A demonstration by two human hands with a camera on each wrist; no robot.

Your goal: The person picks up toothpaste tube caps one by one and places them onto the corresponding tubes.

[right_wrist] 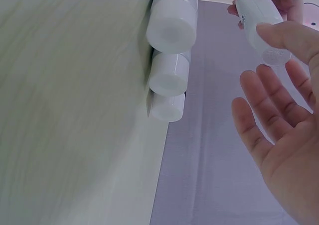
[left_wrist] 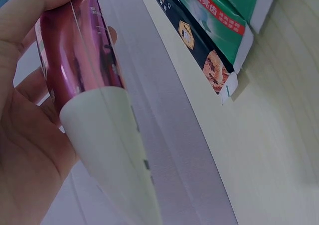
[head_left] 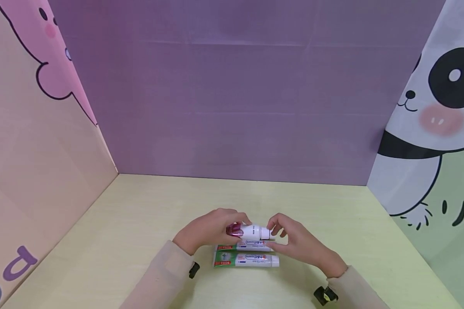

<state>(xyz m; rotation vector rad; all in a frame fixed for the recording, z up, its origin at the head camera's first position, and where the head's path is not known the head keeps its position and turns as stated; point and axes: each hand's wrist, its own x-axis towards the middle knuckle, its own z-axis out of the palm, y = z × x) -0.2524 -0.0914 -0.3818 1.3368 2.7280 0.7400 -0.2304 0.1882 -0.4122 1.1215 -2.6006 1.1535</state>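
Pink-white tube (head_left: 248, 231) held level, long axis left-right. Crimped end gripped by left hand (head_left: 209, 231); cap end pinched by right hand (head_left: 297, 242) fingertips.

A flat purple back wall (head_left: 236, 94) fills the top middle of the picture. On the left stands a peach side wall with a pink cartoon animal (head_left: 35, 107). On the right stands a pale green side wall with a black-and-white panda (head_left: 433, 128). A light yellow-green wooden table top (head_left: 139, 214) covers the bottom, evenly lit.
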